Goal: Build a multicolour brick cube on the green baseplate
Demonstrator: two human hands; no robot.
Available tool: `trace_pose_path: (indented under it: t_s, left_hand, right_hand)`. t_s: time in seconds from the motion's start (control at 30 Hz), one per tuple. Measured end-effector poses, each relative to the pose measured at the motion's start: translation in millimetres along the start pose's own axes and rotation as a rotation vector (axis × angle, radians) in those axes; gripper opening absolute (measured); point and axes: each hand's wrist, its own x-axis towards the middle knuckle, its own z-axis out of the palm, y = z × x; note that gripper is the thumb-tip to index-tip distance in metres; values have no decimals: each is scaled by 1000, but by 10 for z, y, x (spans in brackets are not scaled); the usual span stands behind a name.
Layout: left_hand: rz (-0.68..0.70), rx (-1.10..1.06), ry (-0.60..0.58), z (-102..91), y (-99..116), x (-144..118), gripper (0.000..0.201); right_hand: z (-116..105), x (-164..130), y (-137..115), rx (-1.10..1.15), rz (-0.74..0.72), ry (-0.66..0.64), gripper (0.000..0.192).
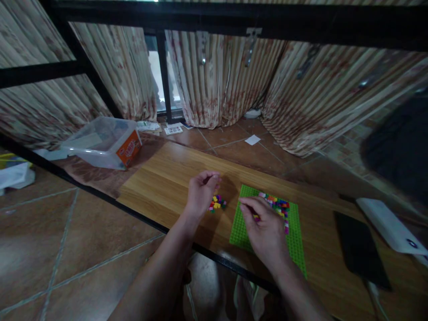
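A green studded baseplate (296, 236) lies on the wooden table (160, 187), with several small coloured bricks (279, 206) fixed along its far part. My right hand (265, 232) rests on the plate, fingertips pinched on a small pink brick at the plate's surface. A small heap of loose coloured bricks (217, 203) sits on the table left of the plate. My left hand (200, 191) hovers just above that heap with fingers curled; whether it holds a brick is hidden.
A clear plastic tub (103, 142) with an orange label stands at the table's far left. A black phone (361, 247) and a white device (388, 225) lie at the right. Curtains hang behind; papers (174, 129) lie on the tiled floor.
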Motion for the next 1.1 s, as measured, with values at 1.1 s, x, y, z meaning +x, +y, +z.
trace_pose_path:
  t_s: [1.1]
  left_hand:
    - [-87, 107, -295, -119, -87, 1, 19]
  right_hand:
    - [424, 13, 50, -50, 86, -16, 27]
